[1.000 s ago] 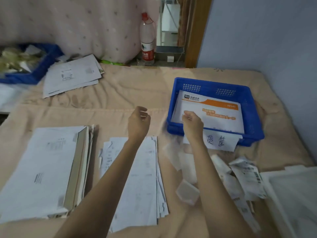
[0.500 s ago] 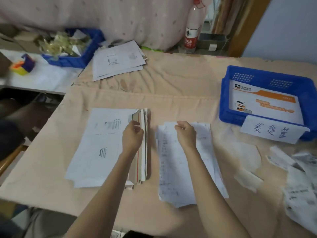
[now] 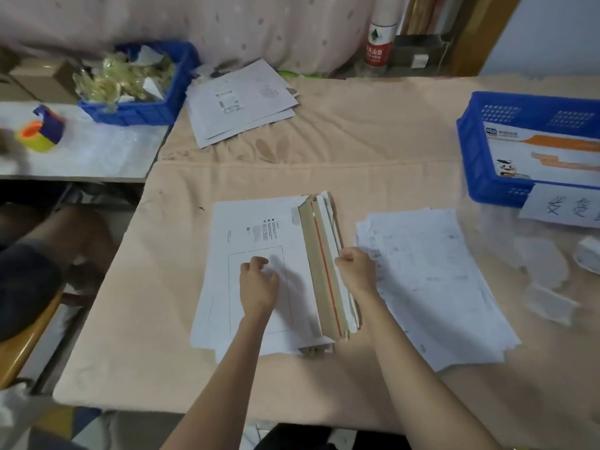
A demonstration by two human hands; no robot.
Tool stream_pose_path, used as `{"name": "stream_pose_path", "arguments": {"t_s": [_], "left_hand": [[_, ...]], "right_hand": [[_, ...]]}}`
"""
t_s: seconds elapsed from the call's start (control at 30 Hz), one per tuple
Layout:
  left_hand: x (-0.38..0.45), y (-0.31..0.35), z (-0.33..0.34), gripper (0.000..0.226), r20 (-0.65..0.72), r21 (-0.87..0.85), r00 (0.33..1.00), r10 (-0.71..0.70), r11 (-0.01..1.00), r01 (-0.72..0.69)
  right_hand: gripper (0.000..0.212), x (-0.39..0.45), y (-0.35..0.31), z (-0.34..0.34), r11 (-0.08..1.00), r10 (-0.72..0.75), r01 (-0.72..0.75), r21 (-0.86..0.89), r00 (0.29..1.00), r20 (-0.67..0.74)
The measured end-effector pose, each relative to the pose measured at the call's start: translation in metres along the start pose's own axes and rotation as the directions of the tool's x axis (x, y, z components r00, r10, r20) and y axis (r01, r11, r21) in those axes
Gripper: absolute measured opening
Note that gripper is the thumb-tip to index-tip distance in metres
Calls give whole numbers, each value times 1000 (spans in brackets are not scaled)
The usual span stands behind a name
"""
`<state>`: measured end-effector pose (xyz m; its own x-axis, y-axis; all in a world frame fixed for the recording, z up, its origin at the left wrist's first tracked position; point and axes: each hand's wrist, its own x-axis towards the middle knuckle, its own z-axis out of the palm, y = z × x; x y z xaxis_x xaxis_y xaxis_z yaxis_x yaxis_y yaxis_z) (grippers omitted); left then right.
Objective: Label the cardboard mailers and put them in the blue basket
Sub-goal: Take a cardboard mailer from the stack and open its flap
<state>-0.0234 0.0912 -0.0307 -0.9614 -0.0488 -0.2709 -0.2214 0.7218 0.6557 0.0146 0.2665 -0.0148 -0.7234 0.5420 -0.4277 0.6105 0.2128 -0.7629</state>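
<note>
Both hands have come back from the blue basket (image 3: 480,164) — left hand (image 3: 258,284) curled loosely on the mailer stack (image 3: 259,274), right hand (image 3: 357,271) gripping its flap edge, long axis running away from the person.

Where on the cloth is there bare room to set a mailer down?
Bare cloth lies between the mailer stack, the far envelopes and the blue basket, and along the stack's left edge. It is crowded right of the label sheets, where backing scraps lie.
</note>
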Motion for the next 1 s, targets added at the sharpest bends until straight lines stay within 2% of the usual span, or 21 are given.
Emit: {"name": "stream_pose_path", "arguments": {"t_s": [0.1,0.2,0.33,0.43,0.5,0.57,0.63,0.7,0.83,1.0], "left_hand": [[-1,-8,2,34,39,26,999,12,1000,-13],[-3,-12,3,37,55,59,998,36,997,-40],[-4,-14,3,39,74,99,996,47,994,-54],[-4,-12,2,42,81,98,996,44,994,-51],[-5,-3,1,51,71,68,997,17,997,-22],[-8,10,2,70,75,77,997,6,997,-11],[-11,24,5,91,97,112,994,41,992,-52],[-11,36,8,103,132,103,989,59,992,-73],[-12,50,12,102,130,58,984,125,989,-133],[-19,66,13,81,53,-35,950,309,951,-307]], "right_hand": [[36,1,1,6,999,31,-32,-25,999,-15],[38,2,-1,12,999,33,-34,-30,998,-48],[31,1,-6,19,992,36,-42,-119,998,-48],[18,-1,-8,23,984,-10,10,-178,1000,-1],[13,-2,-10,23,997,-1,5,-74,999,46],[11,-1,-9,23,998,43,-46,48,996,74],[11,1,-8,21,977,86,-108,186,989,122],[11,1,-10,17,929,104,-155,337,981,164],[21,6,-14,7,889,94,-135,438,989,115],[10,2,-24,-13,879,91,-78,471,996,-5]]}}
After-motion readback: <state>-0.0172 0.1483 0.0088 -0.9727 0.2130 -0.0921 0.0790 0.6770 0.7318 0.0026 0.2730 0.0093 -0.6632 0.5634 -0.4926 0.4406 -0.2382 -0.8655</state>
